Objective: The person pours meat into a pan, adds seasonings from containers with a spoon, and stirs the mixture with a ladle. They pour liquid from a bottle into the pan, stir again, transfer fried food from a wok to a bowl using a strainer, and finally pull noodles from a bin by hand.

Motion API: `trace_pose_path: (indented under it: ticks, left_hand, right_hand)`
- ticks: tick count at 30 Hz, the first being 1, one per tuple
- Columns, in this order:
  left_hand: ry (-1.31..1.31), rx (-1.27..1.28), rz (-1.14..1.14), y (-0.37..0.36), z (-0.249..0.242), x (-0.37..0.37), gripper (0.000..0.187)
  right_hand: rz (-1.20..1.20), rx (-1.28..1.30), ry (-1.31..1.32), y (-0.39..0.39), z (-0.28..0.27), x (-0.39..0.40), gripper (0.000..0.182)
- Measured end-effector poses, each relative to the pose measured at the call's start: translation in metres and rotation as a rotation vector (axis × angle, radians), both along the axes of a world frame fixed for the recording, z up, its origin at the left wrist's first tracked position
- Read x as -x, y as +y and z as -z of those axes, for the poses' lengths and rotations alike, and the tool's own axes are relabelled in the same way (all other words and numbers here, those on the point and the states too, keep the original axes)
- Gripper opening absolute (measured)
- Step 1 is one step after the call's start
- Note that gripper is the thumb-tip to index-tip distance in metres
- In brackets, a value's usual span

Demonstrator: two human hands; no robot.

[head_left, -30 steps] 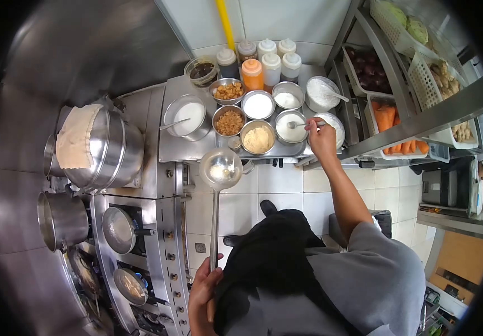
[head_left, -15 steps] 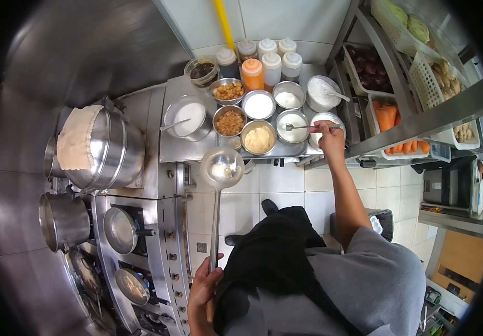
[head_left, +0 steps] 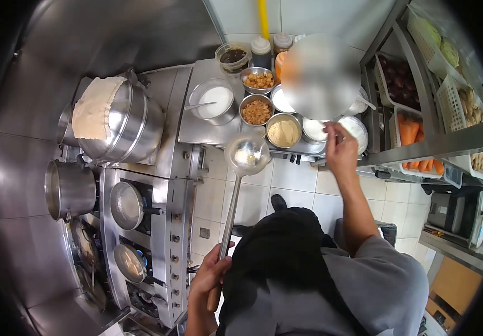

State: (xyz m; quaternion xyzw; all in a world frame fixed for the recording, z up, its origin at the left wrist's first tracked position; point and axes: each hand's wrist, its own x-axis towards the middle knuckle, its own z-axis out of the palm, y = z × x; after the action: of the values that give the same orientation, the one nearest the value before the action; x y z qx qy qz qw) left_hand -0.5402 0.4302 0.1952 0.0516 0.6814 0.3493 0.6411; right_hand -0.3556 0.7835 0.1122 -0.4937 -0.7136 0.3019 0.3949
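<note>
My left hand is wrapped round the long handle of a metal ladle. A little pale matter lies in its bowl, held beside the seasoning bowls near the counter's front edge. My right hand has its fingers pinched together over a bowl of white powder; what they hold cannot be made out. Just left stand a bowl of pale yellow powder and a bowl of brown bits. A round blur hides the bowls and bottles behind my right hand.
At the left stand a large steel pot, a deep pot and pans on the stove. A white-filled container with a spoon sits on the counter. Right, a rack holds baskets of carrots and other vegetables.
The view has shifted, so the counter appears further right and higher. The small spoon seen earlier in my right hand no longer shows. A round blur now covers the back bowls and bottles.
</note>
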Motion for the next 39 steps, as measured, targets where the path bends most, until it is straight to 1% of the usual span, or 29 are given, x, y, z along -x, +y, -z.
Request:
trace_pose_path:
  ticks: [1, 2, 4, 5, 6, 8, 9, 10, 12, 14, 16, 18, 20, 21, 22, 23, 24, 25, 26, 27, 28, 29, 30, 32, 34, 35, 37, 38, 39]
  left_hand:
    - [0.013, -0.053, -0.007, -0.008, 0.015, 0.0, 0.04]
    - [0.031, -0.104, -0.012, -0.015, 0.027, 0.0, 0.042]
    - [0.014, -0.113, -0.049, -0.026, 0.04, 0.0, 0.041]
    - [0.004, -0.112, -0.092, -0.027, 0.044, 0.002, 0.041]
    - [0.009, -0.128, -0.101, -0.026, 0.043, 0.005, 0.041]
    - [0.06, -0.118, -0.054, -0.03, 0.034, 0.007, 0.04]
    - [0.063, -0.125, -0.061, -0.034, 0.034, 0.007, 0.04]
    - [0.049, -0.122, -0.105, -0.039, 0.034, 0.007, 0.04]
    - [0.031, -0.122, -0.152, -0.043, 0.029, 0.006, 0.041]
    - [-0.019, -0.099, -0.236, -0.044, 0.019, 0.005, 0.041]
    - [-0.014, -0.098, -0.247, -0.057, 0.019, 0.008, 0.042]
    - [-0.171, -0.173, -0.456, -0.073, 0.01, 0.006, 0.042]
    - [-0.3, -0.254, -0.731, -0.101, 0.017, 0.001, 0.045]
    - [-0.263, -0.289, -0.765, -0.115, 0.017, 0.003, 0.046]
    - [-0.216, -0.318, -0.821, -0.128, 0.013, 0.002, 0.046]
    - [-0.159, -0.308, -0.896, -0.134, 0.003, 0.003, 0.046]
    - [-0.091, -0.277, -0.97, -0.147, -0.004, 0.003, 0.046]
    - [-0.063, -0.311, -1.031, -0.169, 0.0, 0.004, 0.047]
    - [-0.062, -0.372, -1.105, -0.191, 0.002, 0.006, 0.046]
    - [-0.016, -0.367, -1.167, -0.208, 0.002, 0.009, 0.044]
    - [0.037, -0.356, -1.237, -0.226, 0.001, 0.014, 0.04]
    - [0.095, -0.301, -1.314, -0.243, 0.006, 0.021, 0.036]
    - [0.115, -0.255, -1.369, -0.267, 0.017, 0.031, 0.032]
    - [0.242, -0.134, -1.397, -0.3, 0.03, 0.056, 0.026]
    - [0.39, 0.08, -1.399, -0.333, 0.059, 0.081, 0.028]
    - [0.39, 0.077, -1.404, -0.353, 0.076, 0.092, 0.028]
    - [0.55, 0.275, -1.407, -0.388, 0.112, 0.114, 0.028]
    - [0.549, 0.267, -1.407, -0.401, 0.127, 0.123, 0.028]
    - [0.731, 0.438, -1.263, -0.413, 0.141, 0.131, 0.026]
  right_hand:
    - [0.017, -0.016, -0.134, 0.017, 0.011, -0.008, 0.018]
    - [0.039, -0.029, -0.263, 0.034, 0.034, -0.015, 0.019]
    - [-0.065, 0.088, -0.215, 0.053, 0.091, -0.02, 0.021]
    - [-0.131, 0.167, -0.265, 0.062, 0.105, -0.024, 0.026]
    - [-0.139, 0.149, -0.262, 0.066, 0.1, -0.023, 0.026]
    - [-0.076, -0.024, -0.365, 0.062, 0.084, -0.023, 0.045]
    - [-0.018, 0.072, -0.513, 0.056, 0.047, -0.012, 0.061]
    - [-0.023, 0.063, -0.511, 0.057, 0.023, 0.002, 0.061]
    - [-0.021, -0.258, -0.298, 0.07, -0.005, 0.032, 0.062]
    - [-0.098, -0.274, -0.17, 0.113, -0.003, 0.077, 0.065]
    - [-0.115, -0.415, -0.165, 0.187, 0.013, 0.125, 0.061]
    - [-0.095, -0.429, -0.486, 0.237, -0.001, 0.165, 0.063]
    - [-0.188, -0.287, -0.841, 0.279, -0.001, 0.188, 0.07]
    - [-0.283, -0.281, -0.942, 0.314, 0.023, 0.195, 0.078]
    - [-0.294, -0.115, -1.071, 0.336, 0.032, 0.206, 0.083]
    - [-0.305, -0.217, -1.045, 0.321, 0.021, 0.208, 0.078]
    - [-0.345, -0.302, -0.989, 0.326, 0.025, 0.208, 0.059]
    - [-0.519, -0.507, -1.226, 0.363, 0.052, 0.215, 0.038]
    - [-0.686, -0.766, -1.405, 0.399, 0.078, 0.222, 0.018]
    - [-0.554, -0.763, -1.396, 0.438, 0.11, 0.224, 0.015]
    - [-0.714, -0.58, -1.616, 0.447, 0.097, 0.23, 0.031]
    - [-0.536, -0.423, -1.43, 0.444, 0.095, 0.232, 0.053]
    - [-0.482, -0.368, -1.328, 0.455, 0.101, 0.226, 0.061]
    - [-0.382, -0.276, -1.101, 0.477, 0.113, 0.215, 0.078]
    - [-0.228, -0.206, -1.025, 0.421, 0.063, 0.212, 0.078]
    - [-0.152, -0.173, -0.981, 0.374, 0.026, 0.212, 0.078]
    - [-0.19, -0.269, -0.924, 0.415, 0.02, 0.196, 0.074]
    - [-0.205, -0.318, -0.894, 0.414, 0.006, 0.193, 0.072]
    - [-0.22, -0.368, -0.865, 0.403, -0.011, 0.192, 0.07]
